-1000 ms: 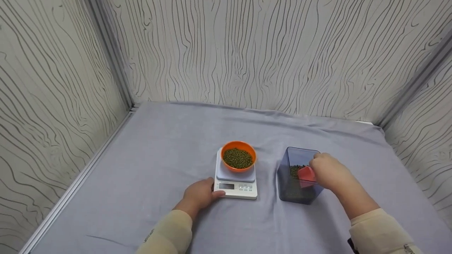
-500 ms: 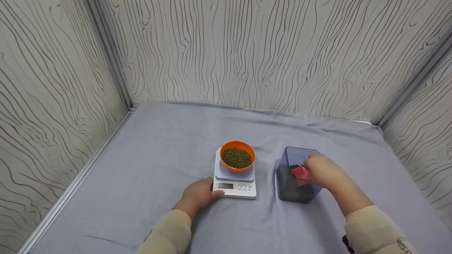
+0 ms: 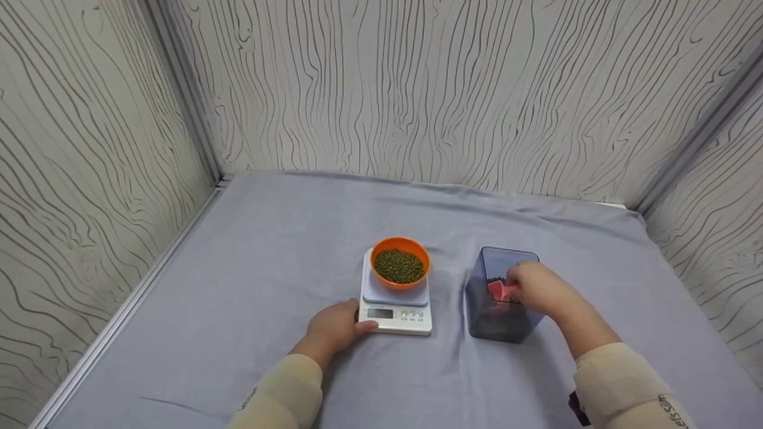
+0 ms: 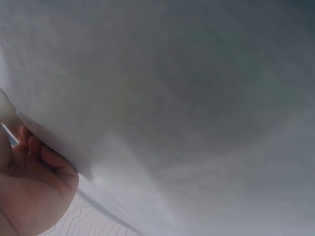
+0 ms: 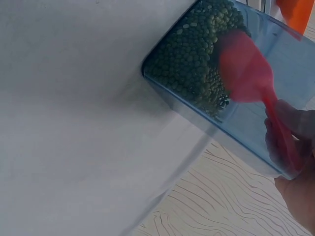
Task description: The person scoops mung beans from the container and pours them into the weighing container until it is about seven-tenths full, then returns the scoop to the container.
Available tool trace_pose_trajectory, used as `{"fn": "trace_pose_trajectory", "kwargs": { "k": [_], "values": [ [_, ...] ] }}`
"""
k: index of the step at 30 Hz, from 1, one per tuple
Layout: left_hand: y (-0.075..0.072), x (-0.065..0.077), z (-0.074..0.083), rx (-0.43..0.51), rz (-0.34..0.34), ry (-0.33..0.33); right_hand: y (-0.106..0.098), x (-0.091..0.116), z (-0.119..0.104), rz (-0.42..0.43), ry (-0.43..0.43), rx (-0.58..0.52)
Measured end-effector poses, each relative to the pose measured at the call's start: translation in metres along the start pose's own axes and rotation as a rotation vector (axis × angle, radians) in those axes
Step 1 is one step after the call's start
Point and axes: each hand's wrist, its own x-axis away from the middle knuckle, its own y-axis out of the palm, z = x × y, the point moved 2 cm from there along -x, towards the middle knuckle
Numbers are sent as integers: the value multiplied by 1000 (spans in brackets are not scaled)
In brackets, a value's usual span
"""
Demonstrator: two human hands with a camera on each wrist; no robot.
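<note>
An orange bowl (image 3: 400, 286) of small green beans (image 3: 399, 266) sits on a white kitchen scale (image 3: 411, 326). My left hand (image 3: 334, 325) holds the scale's near left corner, thumb over the front edge and fingers at its side. To the right stands a translucent blue-grey container (image 3: 475, 304), partly filled with the same beans (image 5: 184, 61). Inside it is a red scoop (image 5: 246, 73), its head down at the beans. My right hand (image 3: 539, 289) grips the scoop's handle, reaching over the container's right rim. The left wrist view shows curled fingers (image 4: 51, 157) against pale cloth.
A grey-lilac cloth (image 3: 280, 238) with creases covers the table. White panels with a wood-grain pattern (image 3: 381, 89) enclose the back and both sides, joined by grey metal posts (image 3: 185, 89). The bowl and scale stand a short gap left of the container.
My right hand has moved left over the container, pushing the scoop farther left and lower among the beans. My left hand stays on the scale, and the bowl stays in place.
</note>
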Motion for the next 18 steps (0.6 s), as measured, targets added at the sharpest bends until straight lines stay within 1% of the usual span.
{"fn": "trace_pose_trajectory", "kwargs": {
  "k": [10, 15, 18],
  "values": [
    [0, 0, -1, 1, -1, -2, 3, -1, 1, 18, 43, -53],
    [-1, 2, 1, -11, 23, 16, 1, 2, 3, 46, 7, -63],
    [-1, 2, 2, -20, 32, 28, -2, 4, 5, 47, -3, -71]
  ]
}}
